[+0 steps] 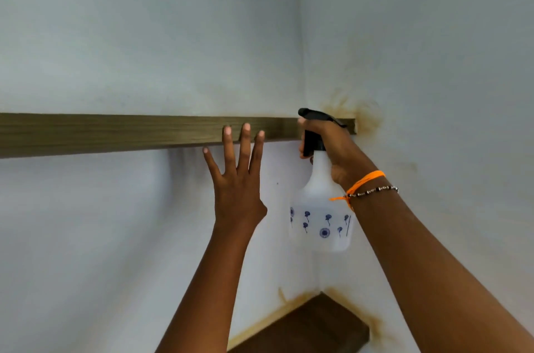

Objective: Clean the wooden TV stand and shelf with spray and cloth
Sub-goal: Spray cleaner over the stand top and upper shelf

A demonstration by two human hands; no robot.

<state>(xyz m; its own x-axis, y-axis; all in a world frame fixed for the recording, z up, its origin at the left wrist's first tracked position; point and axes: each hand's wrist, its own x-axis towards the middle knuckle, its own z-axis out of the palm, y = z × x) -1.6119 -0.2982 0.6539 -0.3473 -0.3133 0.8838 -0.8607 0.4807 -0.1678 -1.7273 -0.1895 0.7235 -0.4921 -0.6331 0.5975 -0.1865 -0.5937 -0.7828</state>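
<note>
Wooden shelf (115,133), left hand (237,179) spread against it, right hand (332,150) gripping spray bottle (320,208)

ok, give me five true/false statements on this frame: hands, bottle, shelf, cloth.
1. The right hand grips the spray bottle by its neck. True.
2. The left hand holds a cloth. False: it holds nothing, its fingers are straight and spread, and no cloth is in view.
3. The left fingertips lie over the front edge of the shelf. True.
4. The bottle stands on the shelf. False: it is held in the air in front of the shelf's right end.
5. The bottle's trigger head is white. False: the head is black and the body is white with blue prints.
</note>
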